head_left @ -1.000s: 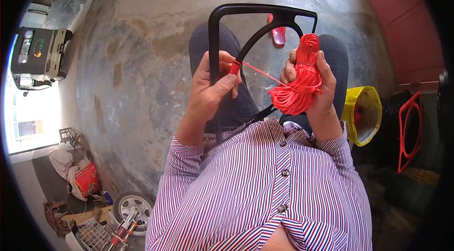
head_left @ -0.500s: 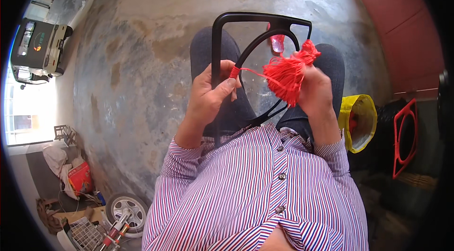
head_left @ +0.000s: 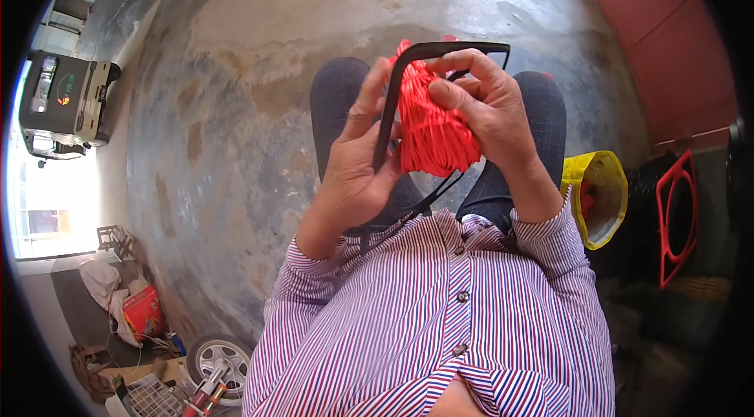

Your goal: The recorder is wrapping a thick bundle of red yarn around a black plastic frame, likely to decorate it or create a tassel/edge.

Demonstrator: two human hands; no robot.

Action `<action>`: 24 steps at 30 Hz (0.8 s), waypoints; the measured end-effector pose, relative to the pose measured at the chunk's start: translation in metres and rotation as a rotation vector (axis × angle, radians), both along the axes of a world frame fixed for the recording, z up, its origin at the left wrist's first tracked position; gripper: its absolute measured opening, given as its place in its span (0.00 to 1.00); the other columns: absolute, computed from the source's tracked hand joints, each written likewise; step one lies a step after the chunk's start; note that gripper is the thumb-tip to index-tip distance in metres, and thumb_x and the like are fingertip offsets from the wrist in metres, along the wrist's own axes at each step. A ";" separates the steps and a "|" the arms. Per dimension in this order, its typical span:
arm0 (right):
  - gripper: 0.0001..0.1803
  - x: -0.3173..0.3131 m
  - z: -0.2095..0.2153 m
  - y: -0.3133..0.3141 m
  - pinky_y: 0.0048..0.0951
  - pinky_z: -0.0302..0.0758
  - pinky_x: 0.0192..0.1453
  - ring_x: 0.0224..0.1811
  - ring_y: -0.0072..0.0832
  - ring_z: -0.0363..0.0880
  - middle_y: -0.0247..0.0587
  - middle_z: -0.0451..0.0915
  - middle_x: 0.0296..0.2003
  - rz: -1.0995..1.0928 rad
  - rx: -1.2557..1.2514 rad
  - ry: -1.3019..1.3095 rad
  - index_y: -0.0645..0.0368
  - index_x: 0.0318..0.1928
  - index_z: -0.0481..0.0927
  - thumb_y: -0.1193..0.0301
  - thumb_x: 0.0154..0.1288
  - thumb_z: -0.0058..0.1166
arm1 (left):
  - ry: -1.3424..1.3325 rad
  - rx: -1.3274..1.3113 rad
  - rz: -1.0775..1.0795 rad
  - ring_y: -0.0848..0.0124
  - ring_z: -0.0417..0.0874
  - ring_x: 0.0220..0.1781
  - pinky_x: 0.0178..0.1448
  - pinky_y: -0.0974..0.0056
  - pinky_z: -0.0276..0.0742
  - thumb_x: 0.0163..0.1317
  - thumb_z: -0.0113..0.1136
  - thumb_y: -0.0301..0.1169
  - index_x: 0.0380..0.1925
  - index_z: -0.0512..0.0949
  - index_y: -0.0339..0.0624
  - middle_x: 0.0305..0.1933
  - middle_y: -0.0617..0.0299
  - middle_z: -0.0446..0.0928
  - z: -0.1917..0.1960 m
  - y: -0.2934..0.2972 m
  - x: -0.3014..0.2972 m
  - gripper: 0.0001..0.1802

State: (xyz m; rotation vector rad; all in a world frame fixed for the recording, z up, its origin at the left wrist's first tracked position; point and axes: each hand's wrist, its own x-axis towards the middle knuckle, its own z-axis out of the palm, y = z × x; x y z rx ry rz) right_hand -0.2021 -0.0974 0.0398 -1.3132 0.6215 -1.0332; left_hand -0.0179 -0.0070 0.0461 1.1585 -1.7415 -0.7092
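A black frame (head_left: 399,83) with a rounded corner stands upright above my lap. My left hand (head_left: 355,170) grips its left side, with the index finger pointing up along the bar and the thumb by the red strands. A thick bundle of looped red cord (head_left: 437,142) hangs at the frame's opening and covers most of the inner ring. My right hand (head_left: 493,115) holds that bundle from the right, thumb in front and fingers bent over its top. The red wrapping on the ring is hidden behind the bundle and my left hand.
At my right stand a yellow-rimmed bag (head_left: 601,201) with red stuff inside and a red frame (head_left: 677,217). To the left are a parked vehicle (head_left: 67,103), a red packet (head_left: 143,311) and a spoked wheel (head_left: 221,366). A red wall (head_left: 652,32) rises at far right.
My right hand has brought the red bundle leftward to the frame's left bar, near my left hand. The bundle now hangs long, and the frame has turned and dropped slightly.
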 end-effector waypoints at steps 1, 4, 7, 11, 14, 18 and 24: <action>0.14 0.003 -0.004 -0.001 0.20 0.80 0.35 0.30 0.18 0.84 0.43 0.87 0.31 -0.017 0.003 -0.030 0.66 0.50 0.78 0.70 0.69 0.61 | 0.020 0.052 -0.015 0.56 0.61 0.78 0.73 0.58 0.65 0.60 0.56 0.17 0.63 0.73 0.37 0.79 0.53 0.55 -0.001 0.000 0.000 0.28; 0.12 0.000 -0.009 0.001 0.20 0.80 0.39 0.34 0.18 0.84 0.45 0.87 0.33 0.055 0.118 -0.175 0.67 0.45 0.80 0.69 0.73 0.54 | 0.010 0.050 -0.080 0.57 0.57 0.80 0.76 0.58 0.59 0.61 0.56 0.17 0.64 0.73 0.38 0.80 0.52 0.54 0.002 -0.001 0.001 0.29; 0.19 -0.015 -0.042 -0.005 0.26 0.81 0.46 0.40 0.24 0.85 0.45 0.86 0.40 0.357 0.361 -0.568 0.69 0.51 0.79 0.63 0.75 0.47 | 0.018 0.003 -0.113 0.57 0.56 0.80 0.77 0.57 0.56 0.60 0.58 0.19 0.64 0.73 0.35 0.80 0.51 0.53 0.000 -0.004 0.007 0.29; 0.22 0.001 -0.055 0.021 0.32 0.82 0.53 0.50 0.32 0.84 0.46 0.83 0.49 0.140 0.533 -0.599 0.66 0.58 0.75 0.63 0.73 0.49 | 0.297 0.116 -0.157 0.54 0.53 0.81 0.79 0.54 0.52 0.56 0.63 0.24 0.63 0.73 0.32 0.81 0.49 0.50 -0.003 0.001 0.002 0.31; 0.21 0.016 -0.059 0.011 0.37 0.82 0.58 0.54 0.34 0.83 0.46 0.81 0.54 0.366 0.559 -0.737 0.63 0.61 0.73 0.66 0.73 0.51 | 0.363 0.147 -0.204 0.53 0.51 0.82 0.79 0.51 0.48 0.53 0.64 0.25 0.63 0.74 0.32 0.81 0.48 0.49 -0.006 0.001 0.000 0.33; 0.19 0.026 -0.066 -0.004 0.38 0.84 0.56 0.51 0.32 0.84 0.41 0.82 0.53 0.531 0.730 -1.014 0.58 0.59 0.76 0.63 0.73 0.54 | 0.235 0.095 -0.183 0.53 0.53 0.80 0.78 0.51 0.49 0.49 0.63 0.26 0.60 0.76 0.34 0.78 0.48 0.54 -0.004 -0.002 0.001 0.33; 0.25 0.025 -0.083 -0.004 0.34 0.82 0.52 0.51 0.29 0.84 0.32 0.85 0.49 0.383 0.870 -0.831 0.50 0.53 0.82 0.48 0.63 0.62 | 0.267 0.154 -0.067 0.57 0.70 0.69 0.71 0.57 0.60 0.50 0.69 0.34 0.49 0.82 0.35 0.67 0.51 0.70 -0.009 0.003 0.001 0.25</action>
